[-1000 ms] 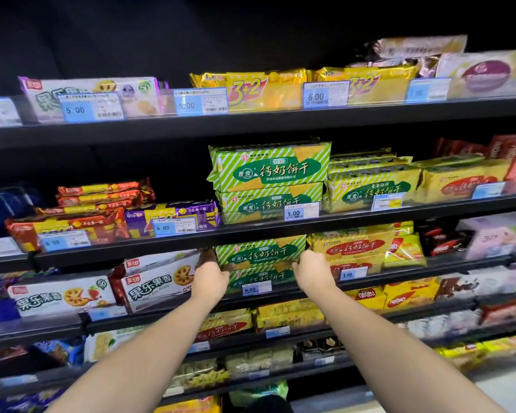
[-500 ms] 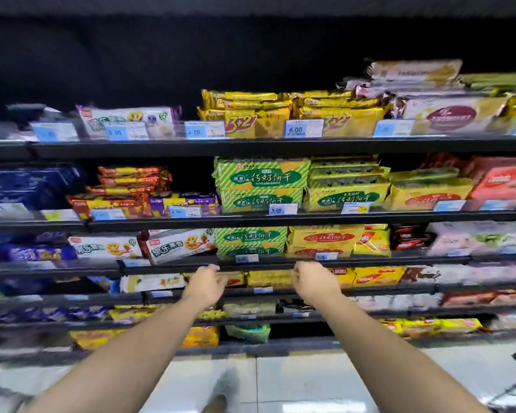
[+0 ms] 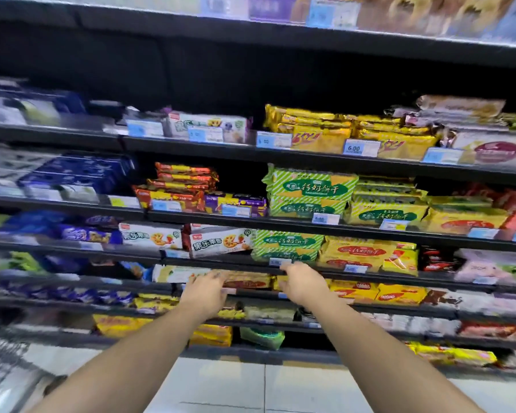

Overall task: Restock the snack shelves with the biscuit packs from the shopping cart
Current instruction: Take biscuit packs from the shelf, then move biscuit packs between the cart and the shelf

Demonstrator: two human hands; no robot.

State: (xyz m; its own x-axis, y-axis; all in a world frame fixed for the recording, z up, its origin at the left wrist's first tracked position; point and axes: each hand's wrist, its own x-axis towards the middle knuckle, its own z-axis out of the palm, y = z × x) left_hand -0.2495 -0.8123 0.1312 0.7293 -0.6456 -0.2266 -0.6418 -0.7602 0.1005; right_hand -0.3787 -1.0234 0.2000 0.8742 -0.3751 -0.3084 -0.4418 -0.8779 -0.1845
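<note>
We stand before dark snack shelves (image 3: 325, 228) above a pale tiled floor (image 3: 251, 389). Both our arms reach forward, and each grip is empty: our left hand (image 3: 207, 289) is spread flat with fingers loose, our right hand (image 3: 303, 283) is open with fingers curled slightly, neither holding a pack. The two hands are near each other but apart, in front of a shelf edge. Just above the right hand sit the green striped biscuit packs (image 3: 286, 245), stacked two high. Beside those, to the right, lie yellow packs (image 3: 355, 253); to the left, white cartons with fruit pictures (image 3: 218, 241). One shelf higher is a second green stack (image 3: 310, 193). At the lower left edge, metal wire of the shopping cart (image 3: 0, 362) shows, too blurred to see its contents.
</note>
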